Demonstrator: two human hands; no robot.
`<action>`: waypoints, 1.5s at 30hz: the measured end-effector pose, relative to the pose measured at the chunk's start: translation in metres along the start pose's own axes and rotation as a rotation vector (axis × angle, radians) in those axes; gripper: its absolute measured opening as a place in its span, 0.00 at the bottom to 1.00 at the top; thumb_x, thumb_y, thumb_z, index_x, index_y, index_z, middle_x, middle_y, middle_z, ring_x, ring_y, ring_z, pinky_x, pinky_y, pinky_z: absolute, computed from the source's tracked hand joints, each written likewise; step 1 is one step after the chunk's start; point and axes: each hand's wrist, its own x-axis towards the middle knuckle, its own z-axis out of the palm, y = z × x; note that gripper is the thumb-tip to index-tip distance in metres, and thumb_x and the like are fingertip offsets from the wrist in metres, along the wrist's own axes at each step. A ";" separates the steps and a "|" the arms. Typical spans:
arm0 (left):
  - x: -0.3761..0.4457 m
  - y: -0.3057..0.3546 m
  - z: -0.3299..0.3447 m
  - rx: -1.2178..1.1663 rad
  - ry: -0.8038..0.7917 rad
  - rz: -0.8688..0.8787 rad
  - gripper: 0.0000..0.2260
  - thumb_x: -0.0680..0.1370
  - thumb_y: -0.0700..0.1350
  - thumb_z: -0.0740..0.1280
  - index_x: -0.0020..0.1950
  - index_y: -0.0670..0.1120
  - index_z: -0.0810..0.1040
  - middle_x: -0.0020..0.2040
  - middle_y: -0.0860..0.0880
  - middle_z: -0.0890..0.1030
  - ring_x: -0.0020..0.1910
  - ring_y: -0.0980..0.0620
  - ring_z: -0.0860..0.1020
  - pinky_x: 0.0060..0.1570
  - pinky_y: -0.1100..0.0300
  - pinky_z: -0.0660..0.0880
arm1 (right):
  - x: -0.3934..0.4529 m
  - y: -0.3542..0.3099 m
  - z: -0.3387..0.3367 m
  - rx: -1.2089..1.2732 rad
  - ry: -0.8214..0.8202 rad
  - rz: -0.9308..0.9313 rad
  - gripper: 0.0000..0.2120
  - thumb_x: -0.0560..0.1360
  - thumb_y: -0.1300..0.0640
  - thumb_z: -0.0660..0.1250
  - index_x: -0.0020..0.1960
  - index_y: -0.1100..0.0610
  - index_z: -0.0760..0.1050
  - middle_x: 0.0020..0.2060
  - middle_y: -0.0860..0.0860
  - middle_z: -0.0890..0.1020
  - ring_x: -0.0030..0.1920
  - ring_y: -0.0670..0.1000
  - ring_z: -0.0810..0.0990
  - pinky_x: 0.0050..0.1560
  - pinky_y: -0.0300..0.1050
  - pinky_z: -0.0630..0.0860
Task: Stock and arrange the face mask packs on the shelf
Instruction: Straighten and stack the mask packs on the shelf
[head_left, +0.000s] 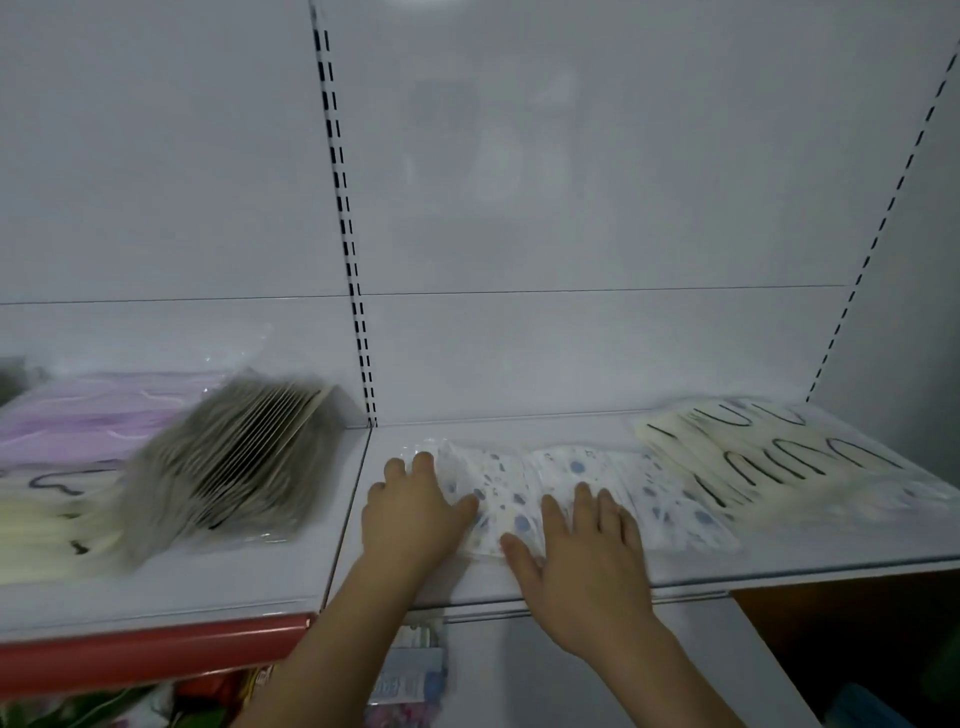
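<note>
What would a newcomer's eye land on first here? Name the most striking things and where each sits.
First, the two hands at centre: the left hand and right hand lie on the blue-spotted mask pack on the white shelf. Next, the grey mask pack, fanned and tilted, on the left shelf section beside a lilac pack. At far right lie cream packs with black ear loops.

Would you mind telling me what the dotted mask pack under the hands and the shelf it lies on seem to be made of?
The dotted mask pack looks like soft white fabric masks with blue spots inside thin clear plastic film; its glossy, crinkled edges suggest that. The shelf appears to be white painted metal, smooth and faintly reflective, though the coating cannot be confirmed. The left hand and right hand press the pack flat.
</note>
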 end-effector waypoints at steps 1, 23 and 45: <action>0.000 0.002 0.000 0.006 0.017 -0.035 0.35 0.74 0.67 0.66 0.73 0.48 0.65 0.68 0.43 0.70 0.66 0.39 0.71 0.63 0.49 0.71 | -0.001 0.000 0.000 0.014 0.007 -0.003 0.54 0.62 0.29 0.23 0.81 0.51 0.50 0.80 0.60 0.47 0.79 0.62 0.44 0.78 0.59 0.42; 0.008 0.057 0.015 -1.019 -0.255 -0.161 0.25 0.74 0.48 0.75 0.62 0.44 0.65 0.54 0.45 0.77 0.49 0.45 0.79 0.38 0.56 0.78 | -0.015 -0.007 0.005 0.214 0.276 0.063 0.33 0.78 0.33 0.42 0.70 0.48 0.73 0.64 0.48 0.80 0.65 0.53 0.75 0.67 0.59 0.67; -0.008 0.081 0.014 -1.097 -0.058 0.380 0.23 0.75 0.49 0.75 0.67 0.52 0.71 0.60 0.53 0.82 0.57 0.57 0.82 0.54 0.59 0.80 | 0.024 0.060 -0.045 1.240 0.198 -0.161 0.14 0.81 0.49 0.64 0.66 0.41 0.70 0.57 0.39 0.82 0.55 0.38 0.81 0.55 0.39 0.79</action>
